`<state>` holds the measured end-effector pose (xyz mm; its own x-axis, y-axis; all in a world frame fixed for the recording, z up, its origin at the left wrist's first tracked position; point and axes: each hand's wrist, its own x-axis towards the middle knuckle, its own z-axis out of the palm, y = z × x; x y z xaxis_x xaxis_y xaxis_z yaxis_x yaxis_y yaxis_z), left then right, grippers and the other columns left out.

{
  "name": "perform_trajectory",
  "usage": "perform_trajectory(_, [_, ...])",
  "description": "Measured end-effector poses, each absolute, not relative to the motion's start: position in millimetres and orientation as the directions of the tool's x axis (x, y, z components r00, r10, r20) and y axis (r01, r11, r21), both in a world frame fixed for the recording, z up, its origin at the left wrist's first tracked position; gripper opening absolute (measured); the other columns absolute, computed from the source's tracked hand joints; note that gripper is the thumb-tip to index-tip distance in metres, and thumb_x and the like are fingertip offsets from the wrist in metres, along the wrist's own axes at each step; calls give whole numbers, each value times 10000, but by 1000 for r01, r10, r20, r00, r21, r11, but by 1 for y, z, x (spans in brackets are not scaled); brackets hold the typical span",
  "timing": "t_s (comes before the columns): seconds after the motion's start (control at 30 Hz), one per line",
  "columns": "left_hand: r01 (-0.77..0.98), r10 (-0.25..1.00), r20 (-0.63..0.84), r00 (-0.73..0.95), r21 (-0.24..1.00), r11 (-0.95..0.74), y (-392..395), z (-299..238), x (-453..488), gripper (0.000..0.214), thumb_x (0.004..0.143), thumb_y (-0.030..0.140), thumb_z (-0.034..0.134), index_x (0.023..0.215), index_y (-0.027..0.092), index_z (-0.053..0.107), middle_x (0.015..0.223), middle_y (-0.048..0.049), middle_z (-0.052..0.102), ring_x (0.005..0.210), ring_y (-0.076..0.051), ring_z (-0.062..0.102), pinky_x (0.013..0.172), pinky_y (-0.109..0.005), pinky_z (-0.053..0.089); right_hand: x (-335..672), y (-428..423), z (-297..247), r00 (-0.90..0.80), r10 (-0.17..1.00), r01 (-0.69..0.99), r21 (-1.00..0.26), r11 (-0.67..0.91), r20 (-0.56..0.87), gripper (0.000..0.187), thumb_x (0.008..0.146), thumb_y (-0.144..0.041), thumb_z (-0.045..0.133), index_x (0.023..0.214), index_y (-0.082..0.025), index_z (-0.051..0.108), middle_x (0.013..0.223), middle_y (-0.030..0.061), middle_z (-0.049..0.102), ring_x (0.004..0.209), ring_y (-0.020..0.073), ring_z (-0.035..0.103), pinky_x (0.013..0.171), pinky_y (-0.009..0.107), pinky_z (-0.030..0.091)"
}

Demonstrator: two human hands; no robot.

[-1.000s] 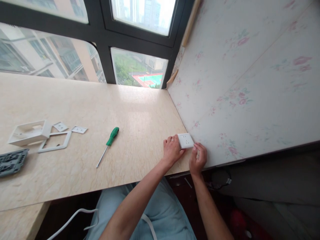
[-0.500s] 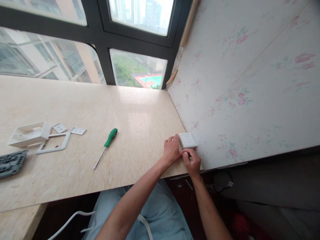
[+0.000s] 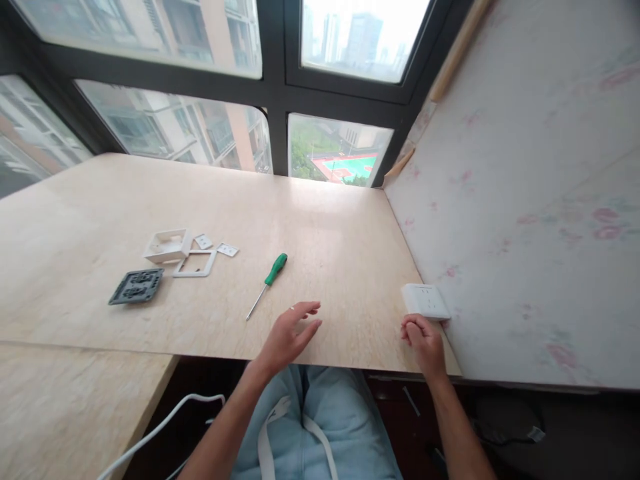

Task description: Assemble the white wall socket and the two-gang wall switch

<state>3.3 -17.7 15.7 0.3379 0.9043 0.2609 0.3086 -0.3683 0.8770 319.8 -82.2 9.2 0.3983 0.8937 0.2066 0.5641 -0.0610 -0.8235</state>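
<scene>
A white wall socket [image 3: 426,301] in its box lies against the papered wall at the right end of the stone sill. Just in front of it is my right hand [image 3: 424,341], its fingers curled closed; whatever may be inside them is hidden. My left hand [image 3: 290,335] hovers over the sill's front edge, fingers apart and holding nothing. Beyond it lies a green-handled screwdriver [image 3: 275,270], its shaft pointing toward me.
On the left of the sill [image 3: 320,220] are a white open box [image 3: 167,255], a white frame [image 3: 210,265], two small socket plates [image 3: 228,249] and a dark grey socket back [image 3: 136,287]. A white cable [image 3: 160,427] hangs below, left. Windows stand behind.
My left hand has left the socket and moved left toward the screwdriver, opening. My right hand stays near the socket, closed. The view has turned to the left.
</scene>
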Motion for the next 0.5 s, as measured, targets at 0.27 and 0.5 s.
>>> perform_trajectory(0.27, [325, 871, 147, -468, 946, 16, -37, 8, -111, 323, 881, 431, 632, 1034, 164, 730, 1016, -103, 779, 938, -239, 742, 858, -379, 600, 258, -56, 6, 343, 938, 287, -957, -44, 59, 175, 729, -325, 552, 620, -215, 633, 669, 25, 644, 655, 176, 585, 624, 275, 481])
perform_trajectory(0.5, [644, 649, 396, -650, 740, 194, -17, 16, -188, 416, 843, 323, 583, 1191, 109, 658, 1195, -188, 703, 1134, -323, 657, 981, -494, 541, 237, -41, 3, 239, 971, 361, -930, -73, 16, 192, 705, -338, 559, 550, -224, 565, 728, 26, 651, 795, 216, 625, 773, 312, 476])
